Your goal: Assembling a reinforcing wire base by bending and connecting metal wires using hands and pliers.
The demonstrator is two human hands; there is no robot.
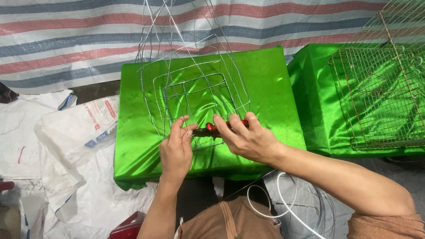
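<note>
Looking down through the head camera, we saw our left hand [175, 148] pinching a thin strand of the silvery bent-wire cage frame [193, 95], thumb and forefinger closed narrowly on it near the frame's lower front edge. Our right hand [248, 139] was wrapped around the red-handled metal pliers [215, 129], fingers curled over the grips. The pliers lay almost level, their long axis running left to right across our view, the dark nose pointing left toward our left fingertips and meeting the wire just beside them; the handles were mostly hidden under our right fingers.

The wire frame stood on the shiny green satin-covered block [141, 146], square rings nested toward the middle, its loose upper strands rising away from us toward the red, blue and white striped tarpaulin [66, 40] at the back. We could not tell whether the pliers' nose had closed on the wire.

To the right sat a second green satin-covered block [316, 102], near the first, bearing a rusty rectangular wire-mesh grid [380, 102]. White woven plastic sacks [75, 132] lay crumpled on the floor at the left, and a coil of white tubing [283, 203] rested near our lap.
</note>
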